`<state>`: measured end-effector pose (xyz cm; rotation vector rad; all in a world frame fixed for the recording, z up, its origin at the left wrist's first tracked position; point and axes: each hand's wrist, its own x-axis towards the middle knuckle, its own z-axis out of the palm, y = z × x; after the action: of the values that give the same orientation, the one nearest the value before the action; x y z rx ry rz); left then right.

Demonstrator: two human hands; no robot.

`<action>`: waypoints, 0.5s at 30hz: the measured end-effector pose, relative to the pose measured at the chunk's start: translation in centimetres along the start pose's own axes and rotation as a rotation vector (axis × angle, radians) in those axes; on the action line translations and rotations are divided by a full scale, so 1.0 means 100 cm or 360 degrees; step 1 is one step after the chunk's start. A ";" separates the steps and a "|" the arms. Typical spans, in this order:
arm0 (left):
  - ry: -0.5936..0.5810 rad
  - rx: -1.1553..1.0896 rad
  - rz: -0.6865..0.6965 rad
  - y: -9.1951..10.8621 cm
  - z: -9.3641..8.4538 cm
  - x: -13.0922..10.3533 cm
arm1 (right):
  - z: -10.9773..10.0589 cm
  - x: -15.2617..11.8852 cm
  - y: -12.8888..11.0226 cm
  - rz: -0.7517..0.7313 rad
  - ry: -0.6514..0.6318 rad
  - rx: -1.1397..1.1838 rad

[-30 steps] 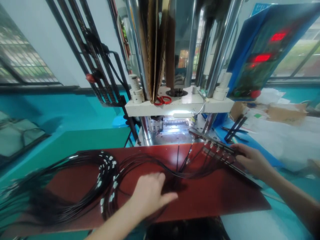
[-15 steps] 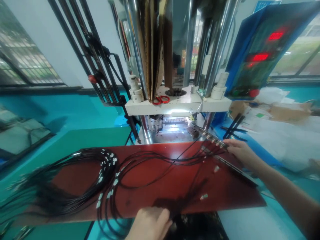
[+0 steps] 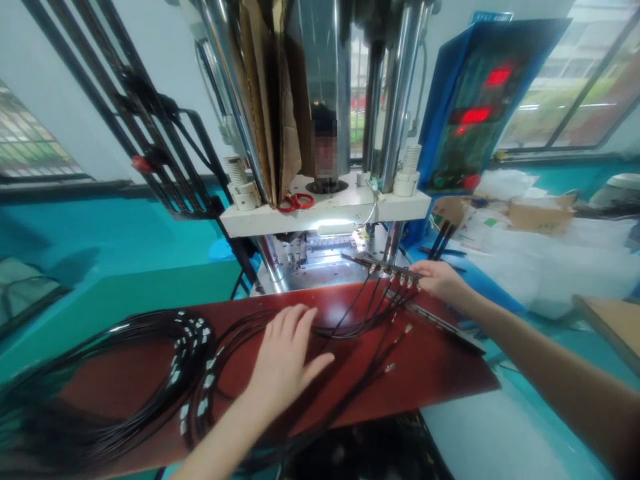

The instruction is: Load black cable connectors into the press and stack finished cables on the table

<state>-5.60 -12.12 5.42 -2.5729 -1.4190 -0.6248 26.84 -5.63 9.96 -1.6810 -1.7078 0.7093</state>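
My right hand is closed on one end of a long metal bar, which is lifted and tilted in front of the press. Several small metal connectors sit along the bar, with black cables hanging from them. Over the red-brown board my left hand is open, fingers spread, above or just touching those cables; I cannot tell which. A second metal bar lies on the board under my right hand. Loose cable ends with connectors lie nearby.
A big coil of black cables with white tags covers the board's left side. Behind the board stands a press with a white plate, a lit bed and red scissors. A blue control box and white bags are at right.
My left hand has risen from the board's front edge to over the cables and opened. My right hand still holds the bar. The whole view has shifted somewhat.
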 end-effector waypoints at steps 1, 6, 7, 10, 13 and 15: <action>-0.0109 0.0009 -0.0004 -0.005 0.002 0.009 | 0.001 0.004 0.002 -0.0020 -0.0035 0.0007; -0.0642 0.0052 0.0127 -0.003 0.028 0.036 | 0.009 0.032 0.001 -0.0091 -0.0141 -0.0027; -0.0671 0.0067 0.0128 0.000 0.034 0.038 | 0.011 0.040 0.000 -0.0101 -0.0157 -0.0041; -0.0671 0.0098 0.0114 0.000 0.048 0.046 | 0.020 0.068 -0.002 -0.0134 -0.0224 -0.0077; -0.0641 0.0140 0.0091 -0.010 0.055 0.056 | 0.033 0.104 -0.003 -0.0173 -0.0302 -0.0121; -0.0645 0.0167 0.0059 -0.018 0.058 0.066 | 0.045 0.129 -0.003 -0.0205 -0.0320 -0.0161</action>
<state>-2.38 -4.21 2.81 -2.7369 -1.4566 -0.0162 23.45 7.51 8.11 -1.5935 -2.0024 0.7639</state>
